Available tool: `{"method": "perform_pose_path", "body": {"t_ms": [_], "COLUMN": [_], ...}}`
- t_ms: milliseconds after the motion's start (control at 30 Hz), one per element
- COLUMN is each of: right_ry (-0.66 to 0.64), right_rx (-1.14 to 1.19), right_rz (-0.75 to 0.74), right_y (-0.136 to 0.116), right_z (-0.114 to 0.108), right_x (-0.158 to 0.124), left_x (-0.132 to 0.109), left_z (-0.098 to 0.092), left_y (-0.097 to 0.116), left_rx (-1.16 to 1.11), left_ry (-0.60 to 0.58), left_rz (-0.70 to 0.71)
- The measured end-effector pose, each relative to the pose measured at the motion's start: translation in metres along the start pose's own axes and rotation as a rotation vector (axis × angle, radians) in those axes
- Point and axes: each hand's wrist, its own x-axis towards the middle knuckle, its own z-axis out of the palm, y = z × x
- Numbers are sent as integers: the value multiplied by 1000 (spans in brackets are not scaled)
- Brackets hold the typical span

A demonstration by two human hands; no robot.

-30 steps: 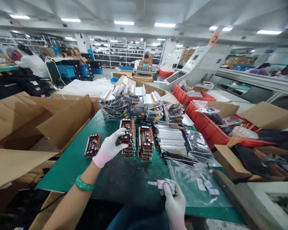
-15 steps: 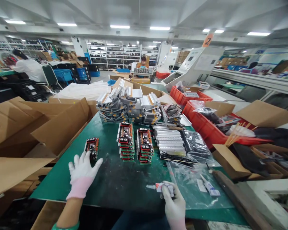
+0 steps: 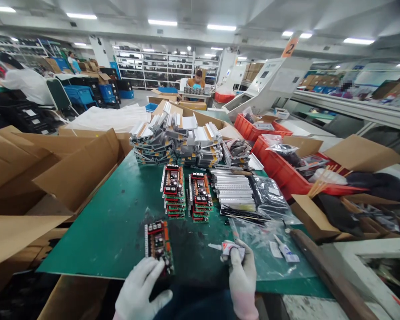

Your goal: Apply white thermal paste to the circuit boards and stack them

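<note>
My left hand [image 3: 142, 291], in a white glove, grips the near end of a red and black circuit board [image 3: 158, 242] that lies on the green mat [image 3: 116, 231] close to the front edge. My right hand [image 3: 242, 278], also gloved, is closed round a small white tube [image 3: 227, 250] with its nozzle pointing left, just right of the board. Two stacks of similar circuit boards [image 3: 186, 193] stand further back in the middle of the mat.
Piles of silver metal housings [image 3: 176, 144] fill the back of the mat, with metal strips and plastic bags [image 3: 253, 195] on the right. Red bins [image 3: 280, 171] and open cardboard boxes [image 3: 53, 169] flank the table. People work at far benches.
My left hand left the board stack, reached the single board at the left, and has drawn it to the near edge in front of me. The right hand stayed with the tube.
</note>
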Motion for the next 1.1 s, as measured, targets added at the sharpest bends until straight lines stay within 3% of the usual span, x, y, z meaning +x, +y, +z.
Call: {"method": "perform_pose_path", "body": {"t_ms": [200,333,500,633,767,933,1100], "right_ry": [-59,-94,-76,-104,-190,-318,-413], "right_rx": [38,35,-16,-112,-190,-284,-412], "right_rz": [13,58,14,-40,-127,-282,-420], "right_y": [-3,-6,-9,-15,-24,-35,-44], "right_z": [-4,-6,-8,-7,-1,9,12], "right_x": [2,5,4,0,0,3,5], "left_x": [35,45,31,22,21,18,16], "left_z": [11,19,26,29,31,36,38], "left_y": [49,66,68,61,60,66,66], "left_rx": [-267,-406,-485,-388,-263,-288,-288], "left_ry": [-11,-73,-107,-93,-159,-86,-75], "left_rz": [156,239,286,175,125,53,66]}}
